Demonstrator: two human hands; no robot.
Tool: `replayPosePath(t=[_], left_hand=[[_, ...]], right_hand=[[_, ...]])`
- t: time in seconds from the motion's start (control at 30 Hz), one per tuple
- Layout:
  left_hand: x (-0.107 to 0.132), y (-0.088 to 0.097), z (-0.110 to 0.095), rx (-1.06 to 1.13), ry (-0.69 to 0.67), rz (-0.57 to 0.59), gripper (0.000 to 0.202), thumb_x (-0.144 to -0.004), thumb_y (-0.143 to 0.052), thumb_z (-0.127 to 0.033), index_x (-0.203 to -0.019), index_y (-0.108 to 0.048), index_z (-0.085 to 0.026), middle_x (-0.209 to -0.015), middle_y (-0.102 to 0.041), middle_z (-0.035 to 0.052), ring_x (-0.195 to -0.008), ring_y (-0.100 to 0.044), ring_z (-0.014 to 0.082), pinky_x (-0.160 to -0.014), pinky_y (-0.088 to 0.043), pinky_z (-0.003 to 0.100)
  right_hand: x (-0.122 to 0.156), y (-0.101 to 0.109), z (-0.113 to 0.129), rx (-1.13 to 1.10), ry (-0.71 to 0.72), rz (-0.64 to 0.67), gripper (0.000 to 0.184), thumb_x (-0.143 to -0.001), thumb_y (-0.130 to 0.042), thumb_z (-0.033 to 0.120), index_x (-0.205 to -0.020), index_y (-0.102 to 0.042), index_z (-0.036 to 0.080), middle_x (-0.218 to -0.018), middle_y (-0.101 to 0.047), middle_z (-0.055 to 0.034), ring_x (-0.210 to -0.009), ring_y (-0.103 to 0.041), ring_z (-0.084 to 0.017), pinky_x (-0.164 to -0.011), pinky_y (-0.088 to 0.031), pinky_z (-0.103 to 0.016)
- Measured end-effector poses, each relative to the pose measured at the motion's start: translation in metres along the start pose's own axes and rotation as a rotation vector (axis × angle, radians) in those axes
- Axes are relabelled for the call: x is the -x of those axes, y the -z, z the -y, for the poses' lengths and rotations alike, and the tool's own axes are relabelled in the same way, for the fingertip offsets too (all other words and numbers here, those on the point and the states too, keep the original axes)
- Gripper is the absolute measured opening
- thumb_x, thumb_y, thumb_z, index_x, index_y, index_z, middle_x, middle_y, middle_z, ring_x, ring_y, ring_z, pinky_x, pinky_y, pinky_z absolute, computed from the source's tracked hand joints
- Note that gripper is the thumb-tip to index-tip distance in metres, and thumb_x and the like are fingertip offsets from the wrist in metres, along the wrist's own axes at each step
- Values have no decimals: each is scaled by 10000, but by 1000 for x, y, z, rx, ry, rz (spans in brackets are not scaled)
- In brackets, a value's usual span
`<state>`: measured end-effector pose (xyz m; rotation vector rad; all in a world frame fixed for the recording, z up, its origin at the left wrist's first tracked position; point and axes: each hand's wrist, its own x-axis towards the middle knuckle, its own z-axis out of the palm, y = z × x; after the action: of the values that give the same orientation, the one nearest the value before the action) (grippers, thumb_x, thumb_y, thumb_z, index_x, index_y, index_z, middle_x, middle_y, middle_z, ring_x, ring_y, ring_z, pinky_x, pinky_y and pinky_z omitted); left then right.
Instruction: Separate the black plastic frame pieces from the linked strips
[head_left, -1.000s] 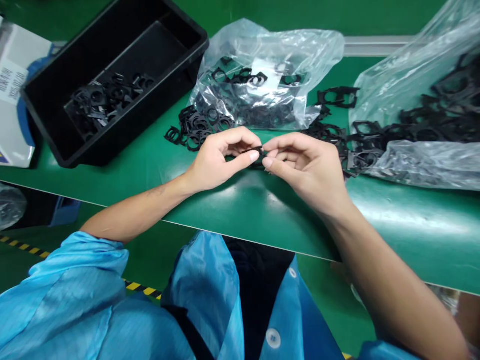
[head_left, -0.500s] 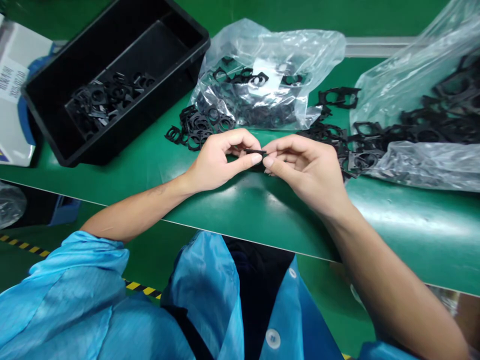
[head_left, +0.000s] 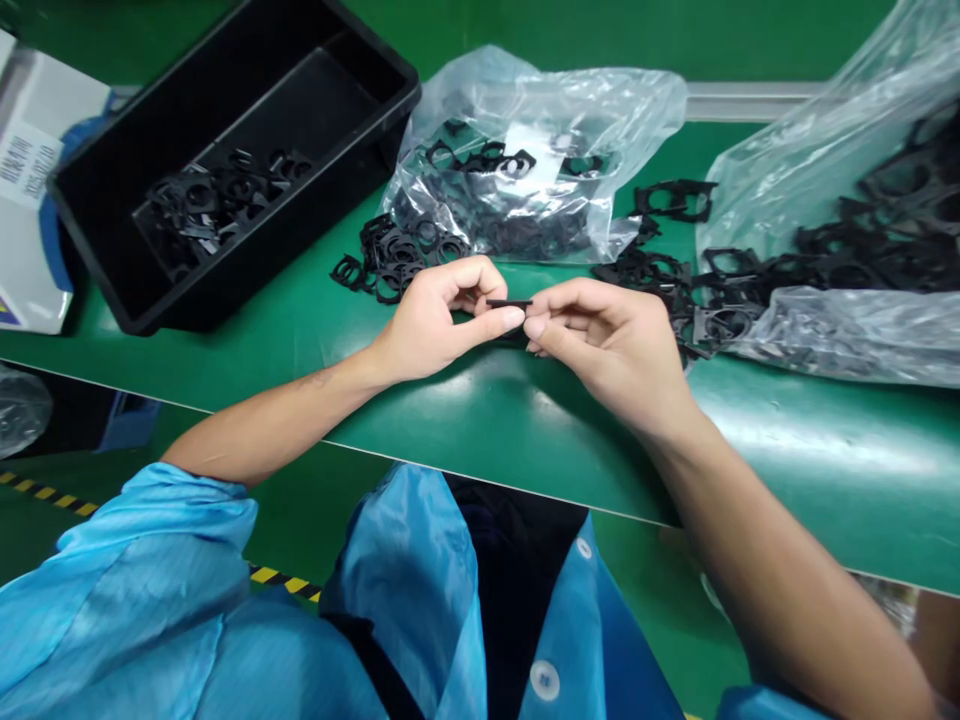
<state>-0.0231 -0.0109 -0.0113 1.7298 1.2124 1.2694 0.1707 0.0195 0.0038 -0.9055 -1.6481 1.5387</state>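
Note:
My left hand (head_left: 431, 320) and my right hand (head_left: 611, 340) meet over the green table (head_left: 487, 420), fingertips pinched together on one small flat black plastic part (head_left: 508, 303) seen edge-on. Both hands are closed around it. Just behind my left hand lies a loose heap of black ring-shaped parts (head_left: 394, 255). Right of my right hand spreads a pile of black frame-shaped parts (head_left: 697, 300).
A black bin (head_left: 97, 215) at the back left holds several black parts. Two clear plastic bags of black parts lie behind, one in the middle (head_left: 540, 110), one at the right (head_left: 840, 330). A white box (head_left: 22, 180) sits at the far left.
The black part has turned slightly between my fingertips, showing more of its thin edge. Both hands stay in nearly the same place.

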Motion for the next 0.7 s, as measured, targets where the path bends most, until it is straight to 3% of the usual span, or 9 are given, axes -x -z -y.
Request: replayPosePath(t=[0.3,0.7], left_hand=[[1,-1,0,11,5,-4,465,-856,-728,-571,-695,-541,-177,-641,-493,-37,-563,-486,74,-534,-430,226],[0,1,2,2,26,0,428,-854,-732,-569,-742,-625,-170,-644,-578,-29,-556,-546,82,-551,-471,231]], right_hand=[[0,1,0,11,10,20,170,-832,-795,315,-780,-705,180,-714,-654,2,-627,-595,-112,-592,-506,-240],[0,0,3,21,-6,16,254,-823,-796,400,-759,-682,182,-701,-634,4,-613,-571,-110,-578,-496,-241]])
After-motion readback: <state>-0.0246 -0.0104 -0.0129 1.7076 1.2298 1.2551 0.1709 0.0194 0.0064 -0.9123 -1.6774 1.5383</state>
